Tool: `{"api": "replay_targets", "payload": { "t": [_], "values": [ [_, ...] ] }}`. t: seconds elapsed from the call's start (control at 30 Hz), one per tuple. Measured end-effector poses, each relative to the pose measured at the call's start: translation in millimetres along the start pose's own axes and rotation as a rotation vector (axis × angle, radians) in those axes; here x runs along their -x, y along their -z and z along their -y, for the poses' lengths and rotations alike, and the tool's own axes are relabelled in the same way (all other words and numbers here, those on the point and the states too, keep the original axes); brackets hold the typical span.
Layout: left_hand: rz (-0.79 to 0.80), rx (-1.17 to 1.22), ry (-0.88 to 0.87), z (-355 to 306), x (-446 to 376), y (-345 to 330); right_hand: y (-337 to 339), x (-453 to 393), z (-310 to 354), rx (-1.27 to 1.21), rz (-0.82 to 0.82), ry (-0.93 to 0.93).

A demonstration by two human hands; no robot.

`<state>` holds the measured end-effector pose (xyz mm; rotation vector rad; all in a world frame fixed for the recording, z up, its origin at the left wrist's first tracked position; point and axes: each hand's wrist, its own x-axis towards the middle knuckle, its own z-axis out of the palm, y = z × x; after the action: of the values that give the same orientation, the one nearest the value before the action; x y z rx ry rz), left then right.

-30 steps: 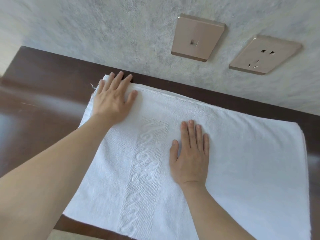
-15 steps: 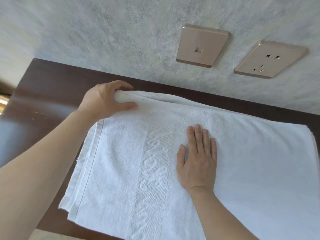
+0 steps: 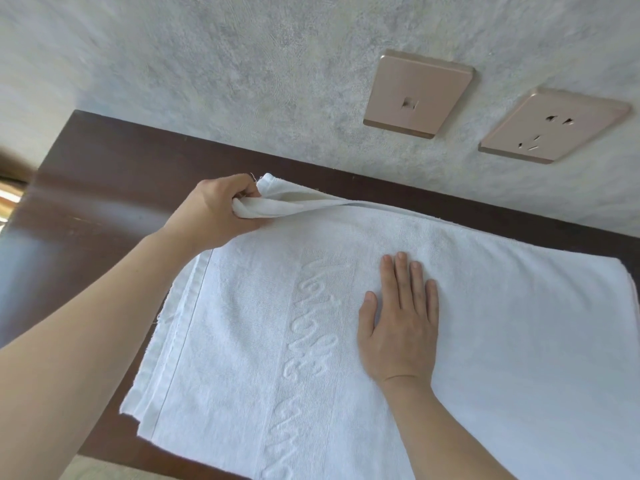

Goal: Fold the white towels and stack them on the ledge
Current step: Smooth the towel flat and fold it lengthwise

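A white towel (image 3: 502,323) with a raised woven script band lies spread on the dark brown ledge (image 3: 97,188). It is folded in layers, with doubled edges showing along its left side. My left hand (image 3: 214,213) grips the towel's far left corner and holds it lifted off the ledge. Near the towel's middle, my right hand (image 3: 401,327) lies flat with straight fingers, pressing the cloth down just right of the script band.
A grey textured wall (image 3: 242,81) rises right behind the ledge. It carries a beige switch plate (image 3: 419,93) and a beige socket plate (image 3: 554,124). The ledge's left part is bare wood; its front edge runs under my left forearm.
My left hand went from lying flat on the far left corner to gripping it and raising it. The right hand has stayed flat on the towel.
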<state>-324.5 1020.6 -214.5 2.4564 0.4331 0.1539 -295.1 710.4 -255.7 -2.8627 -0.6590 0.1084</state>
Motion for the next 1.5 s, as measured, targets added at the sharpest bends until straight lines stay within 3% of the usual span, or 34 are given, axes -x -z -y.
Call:
{"api": "replay_targets", "payload": {
  "t": [0.13,0.37,0.47,0.53,0.6,0.7,0.73,0.97,1.13,1.2,1.33,1.5],
  "values": [
    [0.023,0.006,0.042,-3.4,-10.7,5.3,-0.7,0.5,-0.5,0.009,0.001,0.000],
    [-0.177,0.076,0.446,1.5,-28.7,-5.6,-0.8,0.3,-1.1,0.019,-0.008,0.003],
    [-0.353,-0.178,0.414,-9.0,-22.3,-15.3,-0.8,1.3,-1.5,0.023,-0.006,0.006],
    [-0.461,-0.283,0.230,-28.1,-9.3,-25.9,-1.0,1.3,-0.9,0.022,0.000,0.006],
    [-0.364,-0.226,-0.015,-50.8,7.0,-46.4,-0.9,1.1,-0.6,0.013,-0.007,0.005],
    [0.101,-0.309,-0.221,-73.3,35.1,-84.6,-1.8,0.4,-0.8,-0.004,-0.027,0.003],
    [0.181,-0.379,-0.228,-72.1,40.4,-92.3,-2.2,0.4,-0.6,-0.006,-0.035,0.001],
    [0.085,-0.463,0.029,-19.0,35.9,-67.3,-2.6,-0.6,-0.5,0.006,-0.006,0.011],
    [0.045,-0.467,0.271,-23.1,38.0,-64.8,-2.9,0.3,-0.7,-0.001,-0.025,0.008],
    [0.044,-0.488,0.230,-41.8,53.9,-76.0,-2.6,0.2,-0.2,-0.008,-0.036,0.004],
    [0.135,-0.464,-0.076,-82.6,127.0,-113.0,-2.5,-0.8,0.1,-0.007,-0.024,-0.007],
    [0.130,-0.457,-0.041,-74.4,144.1,-113.6,-1.1,-0.5,-0.7,0.017,-0.017,-0.006]
  ]
}}
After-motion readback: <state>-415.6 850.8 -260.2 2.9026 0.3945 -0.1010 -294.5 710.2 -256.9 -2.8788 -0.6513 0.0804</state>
